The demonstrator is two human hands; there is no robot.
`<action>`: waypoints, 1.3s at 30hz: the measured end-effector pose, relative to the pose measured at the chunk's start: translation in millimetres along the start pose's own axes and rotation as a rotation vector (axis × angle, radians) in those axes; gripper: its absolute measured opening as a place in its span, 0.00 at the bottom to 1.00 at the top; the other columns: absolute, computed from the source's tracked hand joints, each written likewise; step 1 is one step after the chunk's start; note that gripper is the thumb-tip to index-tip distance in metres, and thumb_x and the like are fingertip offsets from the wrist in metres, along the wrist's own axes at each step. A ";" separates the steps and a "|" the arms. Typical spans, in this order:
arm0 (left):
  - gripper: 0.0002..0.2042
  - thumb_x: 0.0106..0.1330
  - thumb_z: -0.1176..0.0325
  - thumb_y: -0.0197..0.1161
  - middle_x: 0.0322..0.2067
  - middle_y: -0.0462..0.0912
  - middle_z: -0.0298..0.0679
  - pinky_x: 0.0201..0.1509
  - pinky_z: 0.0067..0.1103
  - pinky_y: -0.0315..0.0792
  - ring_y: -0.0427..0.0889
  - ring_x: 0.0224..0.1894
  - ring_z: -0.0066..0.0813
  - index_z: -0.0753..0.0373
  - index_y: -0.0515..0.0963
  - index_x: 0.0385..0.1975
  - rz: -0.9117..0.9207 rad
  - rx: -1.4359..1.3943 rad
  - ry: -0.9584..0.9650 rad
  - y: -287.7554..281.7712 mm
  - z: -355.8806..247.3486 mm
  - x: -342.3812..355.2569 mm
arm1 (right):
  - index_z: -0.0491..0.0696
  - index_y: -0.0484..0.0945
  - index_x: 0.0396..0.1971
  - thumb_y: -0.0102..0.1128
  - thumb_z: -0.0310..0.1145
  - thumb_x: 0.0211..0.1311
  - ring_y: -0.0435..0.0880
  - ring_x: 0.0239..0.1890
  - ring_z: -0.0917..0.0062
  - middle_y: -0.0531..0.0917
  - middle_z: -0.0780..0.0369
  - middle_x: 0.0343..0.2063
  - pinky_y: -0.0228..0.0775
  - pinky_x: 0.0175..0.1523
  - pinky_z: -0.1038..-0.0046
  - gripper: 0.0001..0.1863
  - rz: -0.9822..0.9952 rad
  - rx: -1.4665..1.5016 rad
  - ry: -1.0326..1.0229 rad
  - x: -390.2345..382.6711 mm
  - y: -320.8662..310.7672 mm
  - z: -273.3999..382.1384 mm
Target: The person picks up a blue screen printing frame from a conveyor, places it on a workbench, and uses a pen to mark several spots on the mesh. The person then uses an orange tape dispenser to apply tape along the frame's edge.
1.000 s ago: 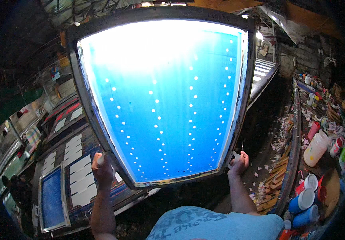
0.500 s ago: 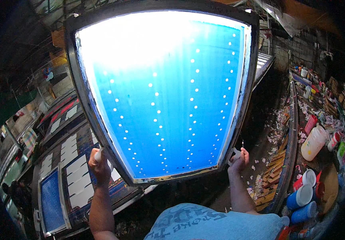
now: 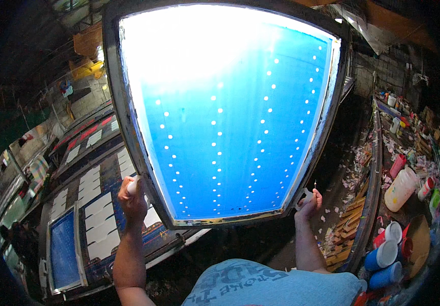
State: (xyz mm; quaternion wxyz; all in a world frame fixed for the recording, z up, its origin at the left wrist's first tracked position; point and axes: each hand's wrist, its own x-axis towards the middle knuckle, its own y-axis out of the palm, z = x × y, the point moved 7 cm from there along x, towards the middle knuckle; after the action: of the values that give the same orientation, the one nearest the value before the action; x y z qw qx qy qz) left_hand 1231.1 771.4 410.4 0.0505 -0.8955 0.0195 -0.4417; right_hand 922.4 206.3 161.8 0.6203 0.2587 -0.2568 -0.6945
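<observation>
A large screen-printing frame (image 3: 225,223) with a dark, worn border stands tilted up before me. Its blue mesh (image 3: 240,168) carries rows of small white dots, and bright light glares through its upper left. At the frame's lower left edge, my left hand (image 3: 132,201) is closed round a white, rounded grip piece (image 3: 134,184). My right hand (image 3: 308,205) is closed at the lower right edge, by a similar white piece (image 3: 304,198). A thin, short stick-like thing (image 3: 315,183) points up from its fingers; its kind is too small to make out.
On the left, a long printing table (image 3: 161,255) bears white sheets (image 3: 102,219) and another blue screen (image 3: 66,252). To the right, a low dark rail (image 3: 370,194) runs past wooden slats (image 3: 350,222), paper scraps, a whitish jug (image 3: 400,191) and blue tubs (image 3: 380,256).
In my view the frame has shifted right and slightly up, with both hands still at its sides. My left hand has moved a little to the right; the surroundings have shifted slightly too.
</observation>
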 end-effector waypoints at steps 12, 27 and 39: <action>0.17 0.80 0.65 0.69 0.29 0.73 0.31 0.30 0.22 0.65 0.73 0.29 0.18 0.66 0.77 0.27 -0.001 -0.052 0.023 4.4 4.5 4.7 | 0.52 0.83 0.52 0.52 0.37 0.84 0.72 0.27 0.79 0.81 0.64 0.40 0.62 0.26 0.74 0.11 -0.059 0.002 -0.021 5.0 -12.5 -7.3; 0.15 0.80 0.67 0.68 0.33 0.75 0.32 0.31 0.20 0.66 0.74 0.30 0.16 0.66 0.77 0.28 0.027 -0.063 0.090 8.3 -2.5 9.9 | 0.53 0.81 0.55 0.53 0.37 0.82 0.74 0.26 0.80 0.83 0.61 0.40 0.65 0.24 0.77 0.12 -0.052 0.001 0.023 -5.7 -12.8 -6.0; 0.23 0.87 0.58 0.57 0.40 0.85 0.39 0.43 0.23 0.77 0.81 0.40 0.20 0.68 0.70 0.71 0.293 -0.028 0.171 19.9 -55.5 41.0 | 0.54 0.81 0.56 0.57 0.39 0.81 0.77 0.33 0.78 0.83 0.63 0.43 0.69 0.30 0.72 0.12 0.019 0.165 0.051 -0.1 -2.3 -8.6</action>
State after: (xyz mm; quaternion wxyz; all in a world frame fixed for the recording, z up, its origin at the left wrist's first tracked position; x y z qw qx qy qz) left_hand 1212.2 744.3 474.2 0.0999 -0.8429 0.1605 -0.5038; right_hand 926.6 206.3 153.9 0.6098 0.3242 -0.2998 -0.6581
